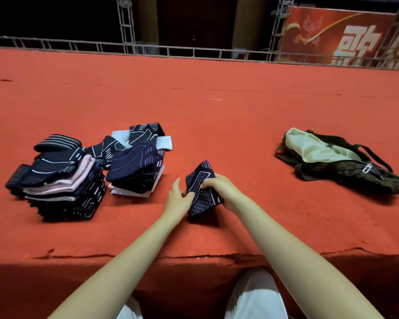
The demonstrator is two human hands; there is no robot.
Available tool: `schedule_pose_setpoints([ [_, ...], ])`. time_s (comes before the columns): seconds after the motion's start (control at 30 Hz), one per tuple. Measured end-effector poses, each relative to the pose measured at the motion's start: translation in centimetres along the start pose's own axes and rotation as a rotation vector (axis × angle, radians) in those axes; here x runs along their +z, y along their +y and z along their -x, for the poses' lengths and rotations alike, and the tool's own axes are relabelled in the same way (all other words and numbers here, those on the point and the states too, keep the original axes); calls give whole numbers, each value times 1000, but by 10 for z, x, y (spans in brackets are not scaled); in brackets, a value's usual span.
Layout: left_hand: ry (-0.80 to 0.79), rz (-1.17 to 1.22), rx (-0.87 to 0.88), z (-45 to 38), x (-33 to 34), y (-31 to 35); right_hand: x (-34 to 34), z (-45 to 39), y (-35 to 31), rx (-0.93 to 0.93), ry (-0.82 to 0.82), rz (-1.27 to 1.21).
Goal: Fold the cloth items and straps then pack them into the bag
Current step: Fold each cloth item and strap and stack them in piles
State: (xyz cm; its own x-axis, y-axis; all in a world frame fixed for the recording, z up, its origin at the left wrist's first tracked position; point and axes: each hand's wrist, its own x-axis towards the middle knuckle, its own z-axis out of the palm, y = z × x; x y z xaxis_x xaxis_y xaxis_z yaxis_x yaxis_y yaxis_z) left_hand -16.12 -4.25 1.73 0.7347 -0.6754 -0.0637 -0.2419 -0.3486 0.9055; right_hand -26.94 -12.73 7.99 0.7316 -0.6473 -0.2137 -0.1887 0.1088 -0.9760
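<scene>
Both hands on 1 dark patterned cloth (203, 189), front centre of red carpet (217, 107): right hand (219, 187) pinches top, left hand (179, 199) apparently steadies edge for folding. 2 folded stacks (85, 173) left; open bag (336, 160) well right, awaiting packing.

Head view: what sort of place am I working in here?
Probably an event stage or hall: broad red carpet underfoot, metal truss framing along its far edge, and a red banner with large characters behind.
</scene>
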Motion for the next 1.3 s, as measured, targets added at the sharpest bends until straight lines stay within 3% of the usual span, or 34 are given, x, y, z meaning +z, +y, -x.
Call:
schedule_pose_setpoints([
  [0.13,-5,310,47,0,-26,34,19,-2,-40,-90,-95,-199],
  [0.23,124,503,153,7,-60,64,36,-9,-72,-182,-111,-302],
  [0.37,368,273,316,2,-115,80,67,-27,-102,-276,-39,-213],
  [0.6,515,-87,244,-31,-182,76,132,-64,-117,-409,134,311],
  [0.8,413,-293,59,-39,-184,49,149,-90,-87,-282,143,808],
  [0.93,277,-536,37,-51,-169,15,143,-83,-67,-343,302,1003],
  [1.03,290,-641,54,-53,-160,7,135,-85,-54,-339,375,949],
  [1.3,320,-584,200,-67,-160,-10,123,-112,-31,-369,211,532],
])
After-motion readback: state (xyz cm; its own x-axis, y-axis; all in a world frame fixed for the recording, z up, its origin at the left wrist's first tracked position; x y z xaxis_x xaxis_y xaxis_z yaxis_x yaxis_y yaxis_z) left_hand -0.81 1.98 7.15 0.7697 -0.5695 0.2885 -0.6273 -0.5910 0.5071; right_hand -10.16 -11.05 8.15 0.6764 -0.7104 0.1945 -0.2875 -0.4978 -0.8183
